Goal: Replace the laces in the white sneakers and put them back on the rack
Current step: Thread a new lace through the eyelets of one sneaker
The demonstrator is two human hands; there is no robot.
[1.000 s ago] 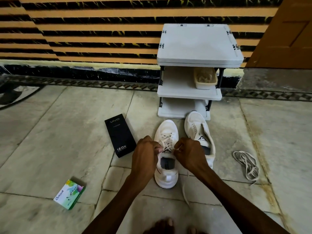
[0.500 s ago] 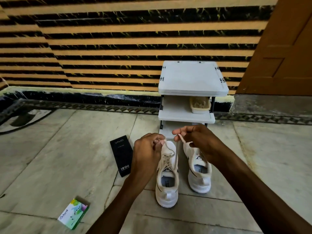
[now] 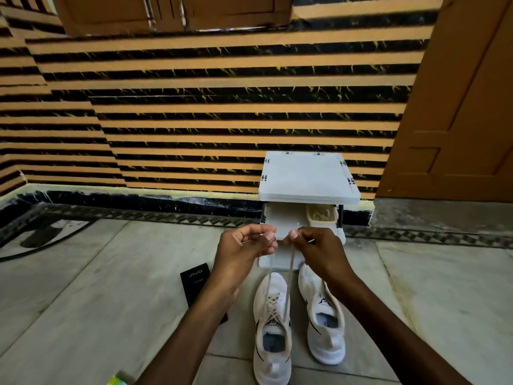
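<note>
Left hand (image 3: 244,245), right hand (image 3: 316,245) pinch lace (image 3: 290,273), tub (image 3: 322,217) on rack (image 3: 305,176)

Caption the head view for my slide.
Pinching lace ends: left hand and right hand above the laced sneaker, before the rack.

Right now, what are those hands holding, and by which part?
The left hand and right hand each pinch one end of the lace in the laced sneaker.
</note>
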